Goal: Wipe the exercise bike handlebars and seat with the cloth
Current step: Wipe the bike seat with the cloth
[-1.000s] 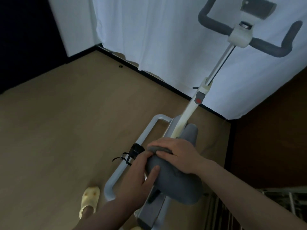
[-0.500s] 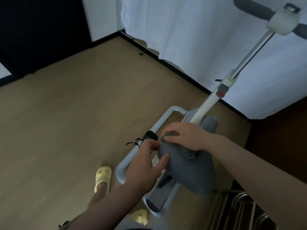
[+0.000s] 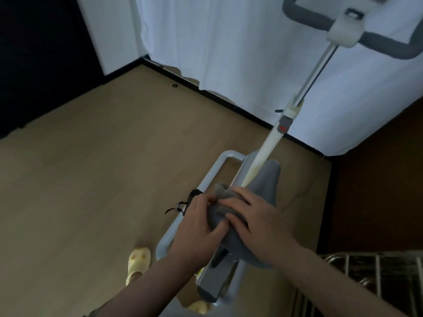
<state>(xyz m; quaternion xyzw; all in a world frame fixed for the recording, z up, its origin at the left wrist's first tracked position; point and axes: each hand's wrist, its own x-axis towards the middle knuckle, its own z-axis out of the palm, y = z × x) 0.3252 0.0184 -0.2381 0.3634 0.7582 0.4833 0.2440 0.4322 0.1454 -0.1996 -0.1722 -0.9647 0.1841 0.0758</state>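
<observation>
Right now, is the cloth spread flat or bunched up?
Bunched up: the cloth sits crumpled on the seat under both hands, right hand and left hand.

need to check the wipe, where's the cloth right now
In the head view the grey cloth lies low and centre on the bike seat, bunched under the right hand, with the left hand at its left edge.

dim room | backlit curtain (image 3: 229,42) | motion blur | wide-angle distortion
</observation>
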